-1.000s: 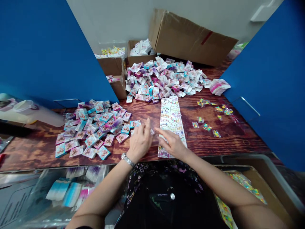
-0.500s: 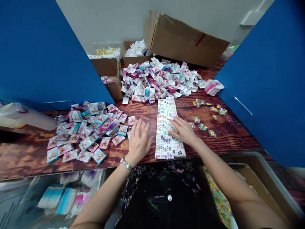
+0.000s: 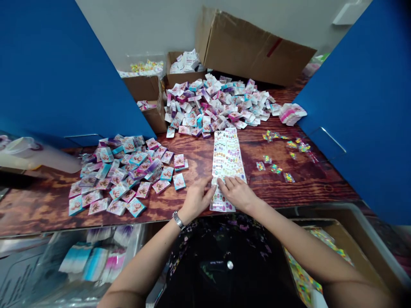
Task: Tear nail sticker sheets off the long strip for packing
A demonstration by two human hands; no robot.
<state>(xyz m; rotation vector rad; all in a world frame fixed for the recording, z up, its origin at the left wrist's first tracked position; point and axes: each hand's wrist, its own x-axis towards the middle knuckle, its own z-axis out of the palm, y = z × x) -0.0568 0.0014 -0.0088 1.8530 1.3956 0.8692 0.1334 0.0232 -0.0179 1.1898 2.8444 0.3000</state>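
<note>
Long strips of printed stickers (image 3: pixel 229 152), white with rows of small coloured shapes, lie on the table in front of me. My left hand (image 3: pixel 199 197) is at their left edge, its thumb and fingers closing on the paper. On the right side, my right hand (image 3: pixel 239 194) bends over the strips, fingertips pressed to them close to the left hand's fingers. Both hands hide part of the lower sheets, so how the paper lies beneath them cannot be seen. Small printed boxes (image 3: pixel 179 181) lie left of my left hand.
A heap of finished-looking little boxes (image 3: pixel 128 171) covers the left side. A bigger pile of cartons (image 3: pixel 221 102) lies at the back, before a tilted cardboard box (image 3: pixel 257 49). Small packets of coloured pieces (image 3: pixel 276 169) are scattered right. Blue panels (image 3: pixel 353 107) flank the table.
My left hand has moved right onto the strips. My right hand has come down and left across them, and the two hands now meet. The lower right end of the strips no longer shows.
</note>
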